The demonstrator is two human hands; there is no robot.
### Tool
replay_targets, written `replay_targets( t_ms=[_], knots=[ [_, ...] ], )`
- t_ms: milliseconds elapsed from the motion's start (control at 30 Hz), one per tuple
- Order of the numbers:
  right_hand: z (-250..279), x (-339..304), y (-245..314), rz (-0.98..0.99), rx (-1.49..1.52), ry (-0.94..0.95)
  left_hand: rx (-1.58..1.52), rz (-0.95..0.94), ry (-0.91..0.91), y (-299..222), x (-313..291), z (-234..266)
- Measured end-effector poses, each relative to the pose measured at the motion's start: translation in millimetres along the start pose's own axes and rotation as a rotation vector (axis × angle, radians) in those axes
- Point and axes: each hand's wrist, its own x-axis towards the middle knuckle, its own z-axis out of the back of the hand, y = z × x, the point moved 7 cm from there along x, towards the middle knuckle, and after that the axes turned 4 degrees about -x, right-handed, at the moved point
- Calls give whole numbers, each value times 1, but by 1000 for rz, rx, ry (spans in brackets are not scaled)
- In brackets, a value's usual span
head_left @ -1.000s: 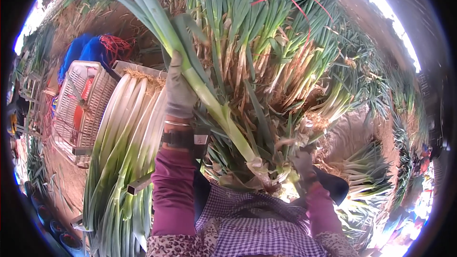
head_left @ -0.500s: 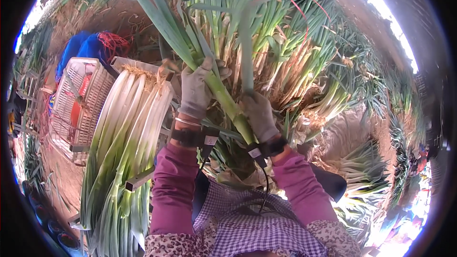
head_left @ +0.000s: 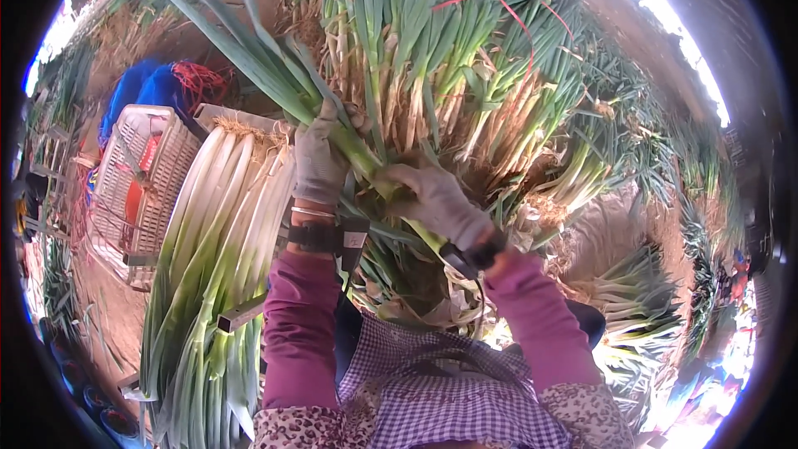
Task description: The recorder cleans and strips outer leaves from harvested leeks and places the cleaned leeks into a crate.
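Note:
A thick green onion (head_left: 353,150) slants across the middle, its leaves fanning to the upper left and its stalk running down toward my lap. My left hand (head_left: 320,162), in a pale work glove, is wrapped round it just below the leaves. Lower on the stalk, my gloved right hand (head_left: 436,199) has its fingers closed against it; the back of the hand hides part of the grip. Left of my left hand lies a bundle of trimmed green onions (head_left: 208,233), white shanks and roots at the far end, leaves hanging toward me.
A metal stand (head_left: 243,313) supports the bundle. Beyond it are a white plastic basket (head_left: 170,166) with something red inside, a blue bag (head_left: 145,87) and red string (head_left: 198,79). A heap of unpeeled green onions (head_left: 465,58) spreads ahead. More onions (head_left: 636,299) lie at the right.
The green onion and my left hand have shifted left. My right hand has moved left and up along the stalk; the long leaf that rose from it no longer stands there.

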Motion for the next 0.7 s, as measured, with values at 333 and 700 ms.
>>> replay_targets(
  t_ms=[333, 700],
  knots=[
    [111, -224, -127, -998, 318, -289, -42, -92, -30, -29, 4, 32],
    [126, -101, -104, -157, -547, -427, -335, 9, 229, -1, -6, -10]
  ],
)
